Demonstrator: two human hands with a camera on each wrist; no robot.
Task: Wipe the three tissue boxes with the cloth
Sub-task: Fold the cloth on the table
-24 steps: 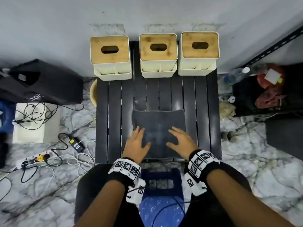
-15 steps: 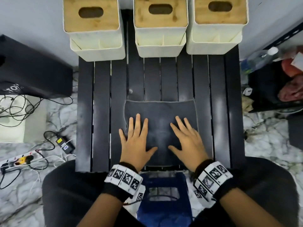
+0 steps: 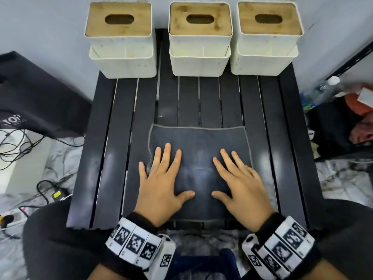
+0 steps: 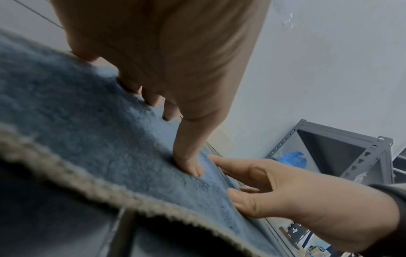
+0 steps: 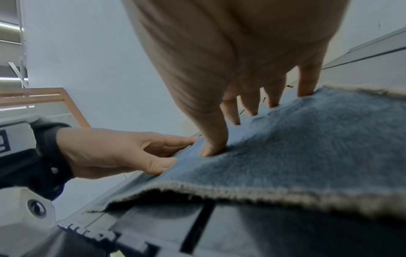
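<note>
Three white tissue boxes with wooden slotted lids stand in a row at the table's far edge: left box (image 3: 120, 39), middle box (image 3: 199, 38), right box (image 3: 266, 37). A dark blue-grey cloth (image 3: 198, 150) with a pale hem lies flat on the black slatted table (image 3: 270, 126) near me. My left hand (image 3: 163, 178) rests flat on the cloth's left part with fingers straight and spread. On the cloth's right part my right hand (image 3: 240, 178) lies flat the same way. The wrist views show the cloth (image 4: 83, 121) (image 5: 318, 139) under straight fingers, its near hem lifted slightly off the table.
A black bag (image 3: 34, 98) sits on the floor at left with cables and a power strip (image 3: 12, 218). At right are a plastic bottle (image 3: 325, 87) and a dark shelf with clutter. A blue stool (image 3: 201, 263) stands between my knees. The wall is right behind the boxes.
The view has closed in on the table. Both hands stay flat on the cloth in about the same spots, fingers a little more spread.
</note>
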